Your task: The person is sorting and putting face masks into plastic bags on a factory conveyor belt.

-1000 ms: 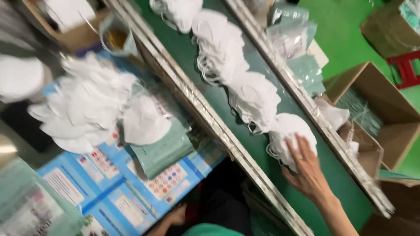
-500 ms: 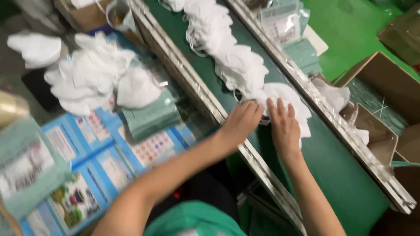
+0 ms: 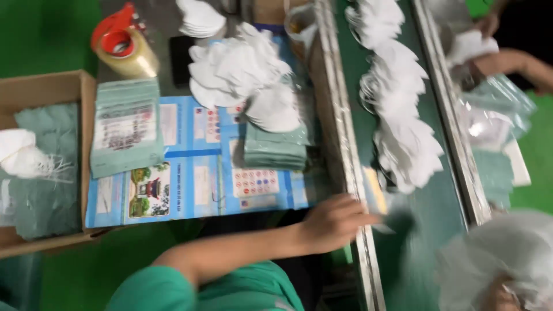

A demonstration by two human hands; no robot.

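Note:
A line of white cup masks [image 3: 403, 121] lies along the green conveyor belt [image 3: 423, 230]. My left hand [image 3: 337, 222] reaches across from the lower left, and its stretched fingers rest on the belt's near metal rail [image 3: 351, 173] with nothing in them. My right hand [image 3: 496, 296] is barely visible at the bottom right corner. It grips a blurred bunch of white masks [image 3: 507, 253] lifted close to the camera.
The table holds a pile of white masks [image 3: 242, 66], two stacks of green packets [image 3: 125, 126] [image 3: 275, 151], a blue printed sheet [image 3: 196, 178] and a tape roll [image 3: 124, 49]. A cardboard box [image 3: 52, 92] stands at the left. Another person's hands [image 3: 507, 57] work beyond the belt.
Both hands were on a mask heap on the belt. The right hand has since pulled a bunch of masks toward me, and the left has drawn back to the rail. The view swung left.

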